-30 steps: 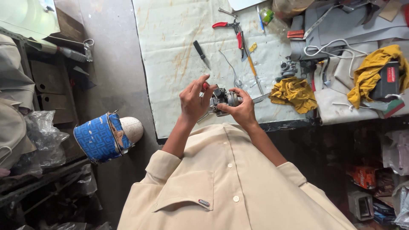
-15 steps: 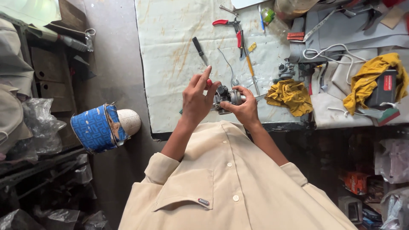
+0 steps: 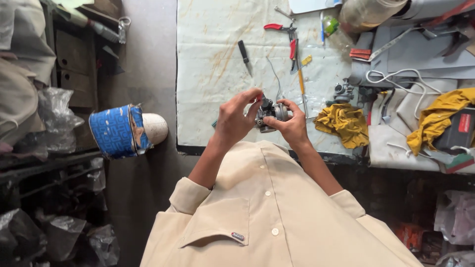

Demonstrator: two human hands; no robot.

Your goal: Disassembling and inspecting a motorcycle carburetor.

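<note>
A blue-wrapped can (image 3: 118,131) stood on the floor left of the bench (image 3: 213,74), its contents hidden. Both hands gripped a small metal carburettor (image 3: 269,114) above the bench edge: left hand (image 3: 235,121) pinching its top, right hand (image 3: 292,126) closed around its side; details were hard to make out
</note>
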